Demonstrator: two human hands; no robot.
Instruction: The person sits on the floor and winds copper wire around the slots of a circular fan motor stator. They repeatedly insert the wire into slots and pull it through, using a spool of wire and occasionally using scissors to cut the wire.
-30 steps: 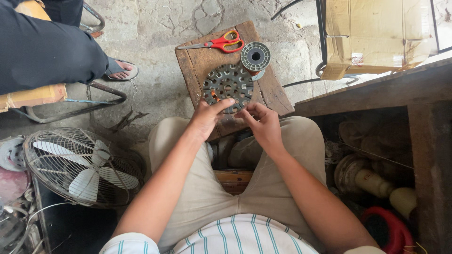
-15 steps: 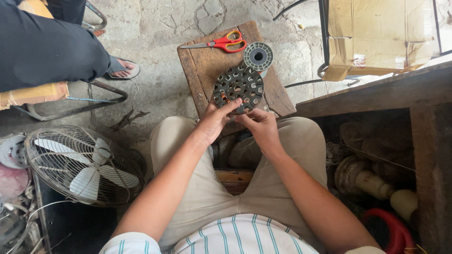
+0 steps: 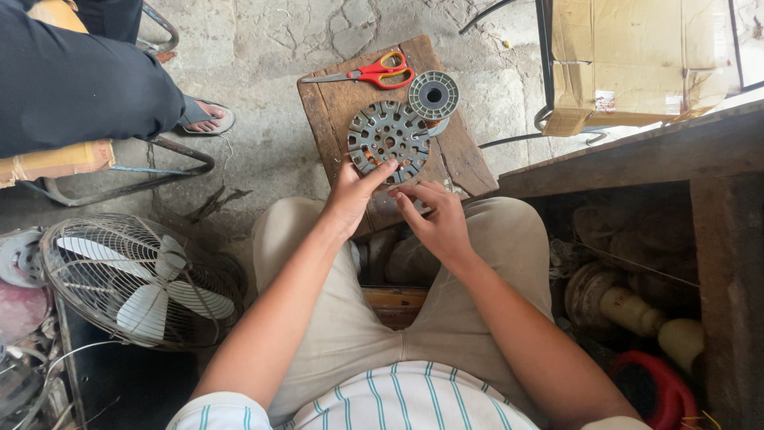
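Both my hands, left [image 3: 350, 195] fingertips pressing the near rim of the dark round slotted metal stator disc [image 3: 389, 138], right [image 3: 436, 216] loosely open beside, disc since slid farther up the worn wooden tabletop [image 3: 334, 107].

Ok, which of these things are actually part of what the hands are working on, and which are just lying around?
In hand:
- slotted metal disc, left hand touching its edge
- right hand, fingers by the disc's lower rim
- wooden board under the disc

Lying about:
- scissors and spool on the board, untouched
- fan on the floor
- cardboard box
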